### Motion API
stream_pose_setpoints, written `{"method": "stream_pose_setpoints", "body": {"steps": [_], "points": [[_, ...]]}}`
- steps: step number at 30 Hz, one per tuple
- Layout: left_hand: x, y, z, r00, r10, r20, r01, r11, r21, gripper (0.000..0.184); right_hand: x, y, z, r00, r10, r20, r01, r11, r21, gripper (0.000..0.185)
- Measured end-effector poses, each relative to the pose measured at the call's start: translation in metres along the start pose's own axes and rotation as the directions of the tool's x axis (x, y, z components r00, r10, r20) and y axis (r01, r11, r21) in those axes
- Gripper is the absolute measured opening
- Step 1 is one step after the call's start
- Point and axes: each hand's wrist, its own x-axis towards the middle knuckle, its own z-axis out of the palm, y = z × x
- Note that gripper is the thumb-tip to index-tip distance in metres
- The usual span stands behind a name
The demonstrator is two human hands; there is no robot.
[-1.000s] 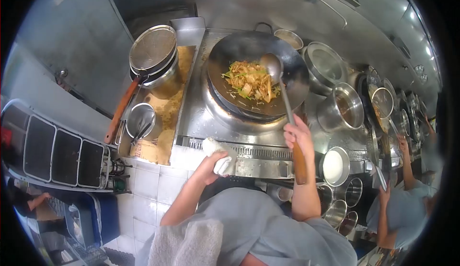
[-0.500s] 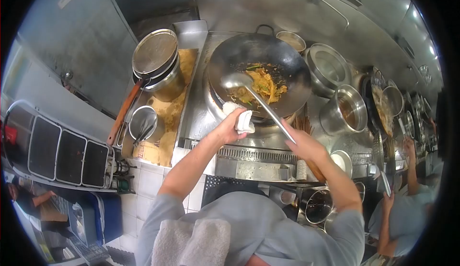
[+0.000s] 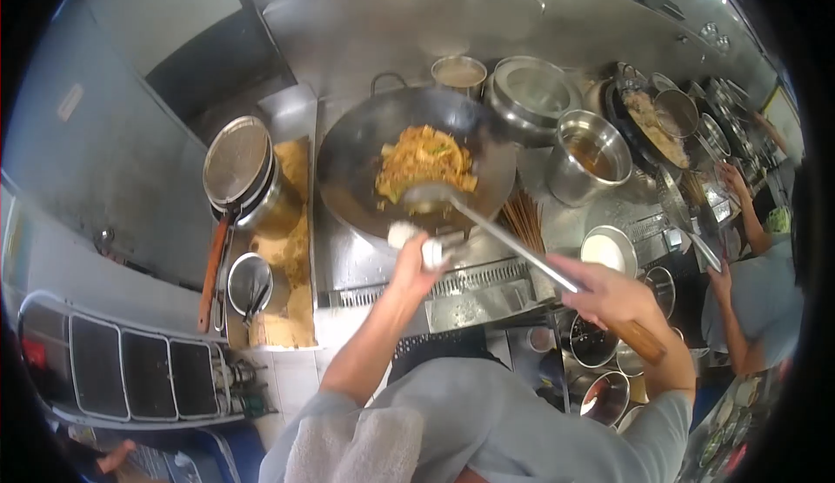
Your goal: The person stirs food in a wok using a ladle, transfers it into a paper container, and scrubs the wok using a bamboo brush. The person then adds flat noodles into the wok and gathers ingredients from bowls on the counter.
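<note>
The large wok (image 3: 348,139) stands left of the bamboo brush (image 3: 523,220), food (image 3: 426,163) inside. The right hand's (image 3: 613,296) fingers wrap the ladle (image 3: 430,194), its bowl touching the food's near side. The left hand's (image 3: 415,267) fingers curl around a white cloth (image 3: 432,253) by the near rim.

A single wide, fisheye view from a camera on the person's head, its picture rounded off by dark corners. It faces forward and steeply down, over the person's own light grey cloth shirt (image 3: 478,409) at the bottom edge. The wide, round, blackened metal wok (image 3: 348,157) lies close, about within arm's reach, just above centre. Beyond it, a shiny stainless-steel wall (image 3: 374,18) curves across the top. Another person in a grey shirt (image 3: 765,305) appears smaller and farther off, at the right edge.
</note>
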Motion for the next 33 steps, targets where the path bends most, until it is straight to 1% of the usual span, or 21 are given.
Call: {"method": "stream_pose_setpoints", "body": {"steps": [2,3,5,7,8,9,10,11,12,14,15,17,18,20,22,24,25,26,28,32,33], "points": [[0.01,0.011,-0.003,0.993,-0.039,-0.108,0.04,0.999,0.005,0.016,0.001,0.005,0.006,0.996,-0.014,0.086,0.023,0.994,-0.107,0.068],[0.015,0.011,-0.01,0.983,-0.066,-0.172,0.067,0.998,-0.001,0.015,0.013,-0.003,0.014,0.999,0.01,0.038,0.0,0.97,-0.244,0.067],[0.053,0.015,-0.031,0.993,-0.037,-0.116,0.032,0.999,-0.039,0.013,0.059,0.016,0.033,0.978,-0.181,-0.102,0.125,0.905,-0.406,0.067],[0.052,0.007,-0.03,0.995,0.009,-0.098,-0.015,0.998,-0.065,0.013,0.101,0.03,0.048,0.949,-0.243,-0.2,0.122,0.87,-0.478,0.065],[0.035,-0.008,-0.028,0.993,0.04,-0.11,-0.047,0.997,-0.062,0.012,0.108,0.027,0.054,0.928,-0.282,-0.243,0.144,0.873,-0.465,0.065],[0.033,-0.026,-0.045,1.0,0.007,-0.003,-0.007,0.992,-0.129,0.012,0.111,0.025,0.063,0.904,-0.319,-0.284,0.168,0.877,-0.451,0.066],[0.014,-0.042,-0.054,0.999,0.023,0.033,-0.02,0.996,-0.081,0.014,0.113,0.026,0.071,0.88,-0.352,-0.319,0.195,0.88,-0.434,0.066],[-0.017,-0.051,-0.044,0.996,0.0,-0.084,-0.005,0.999,-0.049,0.016,0.113,0.032,0.075,0.84,-0.406,-0.361,0.222,0.862,-0.455,0.067],[-0.022,-0.062,-0.055,0.999,-0.041,-0.025,0.039,0.997,-0.063,0.017,0.108,0.032,0.075,0.837,-0.409,-0.363,0.22,0.859,-0.462,0.067],[-0.035,-0.054,-0.038,0.997,0.013,-0.072,-0.018,0.998,-0.067,0.017,0.083,0.029,0.075,0.843,-0.399,-0.361,0.206,0.859,-0.468,0.067],[-0.026,-0.041,-0.034,0.997,-0.003,-0.08,-0.004,0.996,-0.092,0.016,0.07,0.029,0.073,0.834,-0.426,-0.352,0.22,0.841,-0.495,0.067],[-0.01,0.0,-0.015,0.994,-0.037,-0.103,0.026,0.995,-0.099,0.016,0.034,0.0,0.067,0.952,-0.17,-0.254,0.083,0.944,-0.318,0.067],[0.0,0.013,-0.015,0.99,-0.074,-0.12,0.067,0.996,-0.063,0.016,0.024,-0.01,0.06,0.98,-0.048,-0.194,-0.002,0.969,-0.247,0.067],[0.008,0.028,-0.016,0.992,-0.108,-0.062,0.108,0.994,-0.013,0.016,0.033,0.002,0.055,0.984,-0.104,-0.147,0.059,0.957,-0.282,0.067],[0.021,0.023,-0.021,0.995,-0.065,-0.08,0.065,0.998,0.001,0.016,0.064,0.011,0.056,0.954,-0.218,-0.205,0.12,0.907,-0.404,0.067],[0.033,0.002,-0.034,0.998,0.014,-0.069,-0.016,0.999,-0.031,0.015,0.111,0.032,0.069,0.9,-0.32,-0.297,0.171,0.883,-0.436,0.066],[0.035,-0.017,-0.047,1.0,0.009,-0.03,-0.011,0.998,-0.054,0.014,0.124,0.031,0.07,0.858,-0.38,-0.345,0.195,0.863,-0.466,0.066],[0.017,-0.034,-0.052,0.999,-0.007,-0.038,0.006,1.0,-0.027,0.015,0.121,0.019,0.078,0.874,-0.302,-0.38,0.116,0.89,-0.44,0.066],[-0.032,-0.051,-0.051,0.999,-0.017,0.049,0.019,0.999,-0.041,0.017,0.105,0.012,0.086,0.832,-0.379,-0.406,0.185,0.878,-0.441,0.066],[-0.014,-0.024,-0.046,0.997,-0.009,-0.072,0.007,0.999,-0.036,0.014,0.063,0.015,0.084,0.866,-0.328,-0.376,0.162,0.898,-0.41,0.064],[0.003,-0.003,-0.041,0.994,-0.023,-0.103,0.02,0.999,-0.027,0.014,0.045,0.0,0.082,0.923,-0.206,-0.326,0.089,0.936,-0.34,0.065]]}}
